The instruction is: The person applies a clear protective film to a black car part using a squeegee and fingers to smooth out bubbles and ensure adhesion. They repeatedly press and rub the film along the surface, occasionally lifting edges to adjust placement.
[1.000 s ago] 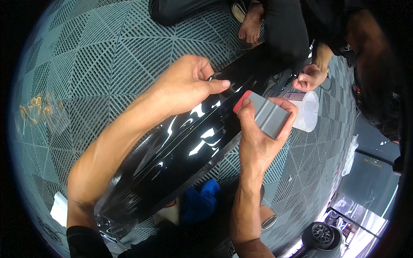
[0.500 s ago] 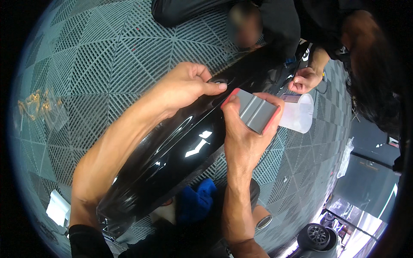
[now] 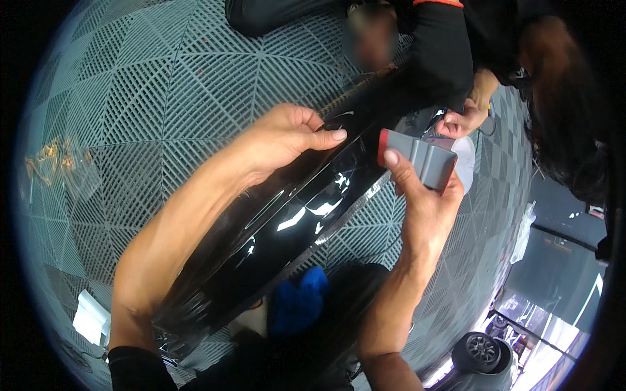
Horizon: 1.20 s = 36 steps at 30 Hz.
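Observation:
A long glossy black panel (image 3: 306, 218) with loose film runs diagonally from lower left to upper right. My left hand (image 3: 293, 133) pinches the film at the panel's far edge, thumb on top and fingers curled. My right hand (image 3: 424, 202) grips a grey squeegee (image 3: 424, 159) with a red edge, held over the panel's near edge, right of my left hand. A translucent container (image 3: 462, 156) is partly hidden behind the squeegee.
A co-worker in black crouches at the top, their hand (image 3: 460, 122) curled by the panel's far end. A blue cloth (image 3: 300, 300), white paper (image 3: 89, 318) and a crumpled plastic bag (image 3: 59, 163) lie on the grey grid-tile floor (image 3: 124, 91). A wheel (image 3: 479, 352) shows lower right.
My right hand and squeegee first moved left toward my left hand, then swung right and turned. My left hand has dropped slightly, still pinching. The co-worker's arm has shifted over the panel.

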Motion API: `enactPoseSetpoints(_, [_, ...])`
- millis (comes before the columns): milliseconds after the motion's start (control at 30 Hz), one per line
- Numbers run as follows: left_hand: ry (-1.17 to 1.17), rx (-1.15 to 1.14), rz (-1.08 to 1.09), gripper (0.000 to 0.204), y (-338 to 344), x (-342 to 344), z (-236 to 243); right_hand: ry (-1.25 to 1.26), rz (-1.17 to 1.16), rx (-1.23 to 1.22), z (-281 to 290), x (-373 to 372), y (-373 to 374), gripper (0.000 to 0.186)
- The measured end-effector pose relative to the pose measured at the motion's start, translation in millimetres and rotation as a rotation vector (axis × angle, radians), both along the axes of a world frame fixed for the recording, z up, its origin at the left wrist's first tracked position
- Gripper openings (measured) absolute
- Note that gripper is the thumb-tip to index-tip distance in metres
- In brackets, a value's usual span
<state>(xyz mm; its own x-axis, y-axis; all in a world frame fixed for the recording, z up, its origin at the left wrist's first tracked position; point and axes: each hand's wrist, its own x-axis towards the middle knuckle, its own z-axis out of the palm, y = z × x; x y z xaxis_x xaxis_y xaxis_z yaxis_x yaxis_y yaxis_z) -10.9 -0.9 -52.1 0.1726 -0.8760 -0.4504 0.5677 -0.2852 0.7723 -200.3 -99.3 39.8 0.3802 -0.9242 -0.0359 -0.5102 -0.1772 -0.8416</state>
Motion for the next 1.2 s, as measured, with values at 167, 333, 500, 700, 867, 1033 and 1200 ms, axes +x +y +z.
enactPoseSetpoints(167, [0.023,0.004,-0.008,0.023,2,-6,0,-0.101,0.106,0.086,1,-9,-22,0.032])
enactPoseSetpoints(333, [0.012,-0.033,0.011,0.023,2,-9,-3,-0.316,0.183,-0.057,-24,8,-16,0.045])
enactPoseSetpoints(500, [0.006,-0.028,0.019,0.027,3,-10,-7,-0.001,0.233,-0.091,-19,4,15,0.054])
enactPoseSetpoints(700, [0.020,-0.042,0.005,0.029,3,-8,-11,-0.271,0.215,-0.030,-16,10,-1,0.049])
enactPoseSetpoints(867, [0.006,-0.037,-0.009,0.027,3,-6,-10,-0.015,0.349,-0.078,-19,-2,7,0.049])
enactPoseSetpoints(1033, [0.075,-0.057,-0.030,0.019,2,-8,-11,-0.272,0.219,-0.068,-19,2,-2,0.051])
enactPoseSetpoints(1200, [0.053,-0.051,-0.009,0.022,3,-9,-11,-0.079,0.332,-0.091,-19,-5,6,0.048])
